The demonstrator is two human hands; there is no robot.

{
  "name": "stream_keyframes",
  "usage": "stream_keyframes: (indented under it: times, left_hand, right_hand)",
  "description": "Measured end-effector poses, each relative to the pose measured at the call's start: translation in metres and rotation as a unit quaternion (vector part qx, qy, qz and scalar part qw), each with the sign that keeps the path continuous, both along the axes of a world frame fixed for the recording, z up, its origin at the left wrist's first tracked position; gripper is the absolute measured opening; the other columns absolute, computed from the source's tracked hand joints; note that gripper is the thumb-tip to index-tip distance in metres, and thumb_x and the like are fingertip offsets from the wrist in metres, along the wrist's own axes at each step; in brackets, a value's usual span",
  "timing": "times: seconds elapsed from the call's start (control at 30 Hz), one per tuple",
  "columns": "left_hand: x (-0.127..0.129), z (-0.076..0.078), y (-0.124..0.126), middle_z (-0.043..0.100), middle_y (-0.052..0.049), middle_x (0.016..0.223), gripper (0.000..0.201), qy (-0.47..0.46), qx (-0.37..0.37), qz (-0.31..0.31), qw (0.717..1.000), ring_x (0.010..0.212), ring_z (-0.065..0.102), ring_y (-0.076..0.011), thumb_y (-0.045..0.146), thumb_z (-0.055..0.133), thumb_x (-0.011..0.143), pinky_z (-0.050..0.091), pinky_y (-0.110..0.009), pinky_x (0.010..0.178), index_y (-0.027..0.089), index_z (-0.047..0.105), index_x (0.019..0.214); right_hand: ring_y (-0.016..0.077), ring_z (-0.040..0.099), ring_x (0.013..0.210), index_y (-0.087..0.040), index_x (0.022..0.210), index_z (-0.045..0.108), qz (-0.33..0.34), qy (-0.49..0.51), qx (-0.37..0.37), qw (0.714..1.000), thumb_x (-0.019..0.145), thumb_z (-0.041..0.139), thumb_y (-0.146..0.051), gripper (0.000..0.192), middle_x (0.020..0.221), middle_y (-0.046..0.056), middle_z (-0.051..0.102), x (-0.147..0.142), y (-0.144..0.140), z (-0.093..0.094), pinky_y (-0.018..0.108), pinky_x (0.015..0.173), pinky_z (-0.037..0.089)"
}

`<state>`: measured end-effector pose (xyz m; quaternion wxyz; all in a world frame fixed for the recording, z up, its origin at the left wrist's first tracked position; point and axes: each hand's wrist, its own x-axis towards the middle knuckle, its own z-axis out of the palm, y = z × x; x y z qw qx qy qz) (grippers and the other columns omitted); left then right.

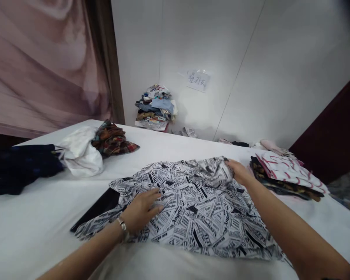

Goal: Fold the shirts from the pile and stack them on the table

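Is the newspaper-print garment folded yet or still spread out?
Mostly spread. The newspaper-print garment lies wide across the white table, left hand flat on it, right hand gripping a bunched far edge.

A white counter (32,229) is covered by a newsprint-patterned garment (198,210) at its middle. A dark blue cloth (17,167), a white bundle (80,153) and a plaid garment (112,140) are laid at the left; folded clothes (286,173) are stacked at the right.
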<state>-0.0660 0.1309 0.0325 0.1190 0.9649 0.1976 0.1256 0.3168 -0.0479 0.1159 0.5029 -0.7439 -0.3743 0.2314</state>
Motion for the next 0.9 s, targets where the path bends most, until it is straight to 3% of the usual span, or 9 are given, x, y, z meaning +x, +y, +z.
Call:
stream_keyframes:
  times: [0.1, 0.2, 0.3, 0.37, 0.5, 0.6, 0.67, 0.83, 0.9]
  left_hand:
    - [0.027, 0.028, 0.018, 0.055, -0.008, 0.135, 0.050, -0.013, -0.025, 0.029, 0.999, 0.125, 0.050, -0.0218, 0.051, 0.037, 0.090, 0.037, -0.039, 0.106, 0.021, 0.059, 0.123]
    - [0.067, 0.044, 0.043, 0.054, -0.008, 0.136, 0.049, 0.023, -0.031, 0.067, 0.997, 0.126, 0.048, -0.0210, 0.048, 0.039, 0.089, 0.035, -0.034, 0.107, 0.020, 0.058, 0.123]
    - [0.108, 0.044, 0.068, 0.054, -0.007, 0.136, 0.045, 0.072, -0.038, 0.125, 0.989, 0.123, 0.051, -0.0213, 0.042, 0.038, 0.089, 0.039, -0.032, 0.102, 0.021, 0.056, 0.125]
    - [0.128, 0.039, 0.081, 0.054, -0.010, 0.136, 0.046, 0.097, -0.040, 0.157, 0.982, 0.122, 0.051, -0.0244, 0.039, 0.037, 0.088, 0.041, -0.035, 0.098, 0.019, 0.055, 0.125]
    - [0.148, 0.030, 0.098, 0.056, -0.016, 0.131, 0.046, 0.138, -0.036, 0.190, 0.971, 0.123, 0.048, -0.0320, 0.040, 0.049, 0.081, 0.041, -0.043, 0.096, 0.018, 0.059, 0.120]
    - [0.153, 0.027, 0.107, 0.062, -0.017, 0.121, 0.041, 0.159, -0.041, 0.194, 0.967, 0.115, 0.055, -0.0329, 0.034, 0.056, 0.074, 0.042, -0.043, 0.093, 0.018, 0.064, 0.111]
    - [0.154, 0.026, 0.112, 0.067, -0.015, 0.112, 0.032, 0.168, -0.054, 0.197, 0.964, 0.106, 0.060, -0.0309, 0.029, 0.058, 0.071, 0.045, -0.040, 0.088, 0.019, 0.068, 0.100]
    - [0.151, 0.028, 0.125, 0.069, -0.010, 0.108, 0.025, 0.123, -0.072, 0.214, 0.966, 0.100, 0.062, -0.0234, 0.028, 0.055, 0.074, 0.046, -0.028, 0.079, 0.020, 0.066, 0.095]
    - [0.146, 0.030, 0.130, 0.070, -0.009, 0.104, 0.025, 0.098, -0.077, 0.232, 0.965, 0.095, 0.063, -0.0212, 0.028, 0.052, 0.077, 0.046, -0.026, 0.074, 0.019, 0.064, 0.096]
  right_hand:
    - [0.0199, 0.064, 0.073, -0.020, 0.111, 0.065, 0.090, 0.096, -0.125, 0.983, 0.067, 0.067, -0.040, 0.048, 0.081, 0.003, 0.070, -0.004, -0.022, -0.016, 0.033, 0.071, 0.052]
    - [0.0183, 0.063, 0.074, -0.024, 0.129, 0.054, 0.110, 0.072, -0.216, 0.968, 0.072, 0.066, -0.051, 0.065, 0.096, 0.005, 0.070, -0.001, -0.017, -0.021, 0.034, 0.070, 0.051]
    - [0.0254, 0.061, 0.101, -0.019, 0.134, 0.051, 0.056, -0.081, -0.232, 0.968, 0.074, 0.059, -0.061, 0.073, 0.126, 0.013, 0.060, 0.005, 0.011, -0.023, 0.037, 0.085, 0.049]
    - [0.0286, 0.054, 0.116, -0.015, 0.132, 0.053, 0.038, -0.184, -0.261, 0.947, 0.075, 0.058, -0.062, 0.074, 0.135, 0.015, 0.053, 0.007, 0.037, -0.030, 0.036, 0.097, 0.042]
    - [0.0331, 0.056, 0.114, -0.013, 0.104, 0.071, 0.019, -0.242, -0.294, 0.925, 0.067, 0.070, -0.047, 0.051, 0.118, 0.019, 0.064, 0.008, 0.081, -0.053, 0.039, 0.096, 0.041]
    - [0.0299, 0.064, 0.094, -0.016, 0.067, 0.071, 0.002, -0.236, -0.266, 0.934, 0.059, 0.074, -0.030, 0.016, 0.084, 0.014, 0.072, 0.013, 0.101, -0.059, 0.035, 0.086, 0.045]
    - [0.0244, 0.064, 0.083, -0.018, 0.057, 0.065, -0.023, -0.235, -0.215, 0.947, 0.062, 0.070, -0.028, 0.012, 0.070, 0.009, 0.070, 0.024, 0.111, -0.050, 0.031, 0.079, 0.045]
    - [0.0166, 0.056, 0.075, -0.019, 0.077, 0.059, -0.158, -0.230, -0.029, 0.960, 0.084, 0.043, -0.043, 0.030, 0.069, 0.001, 0.061, 0.067, 0.131, -0.001, 0.026, 0.067, 0.045]
    - [0.0138, 0.053, 0.069, -0.020, 0.082, 0.055, -0.209, -0.168, 0.083, 0.960, 0.084, 0.043, -0.047, 0.030, 0.068, -0.003, 0.057, 0.081, 0.135, 0.017, 0.025, 0.061, 0.044]
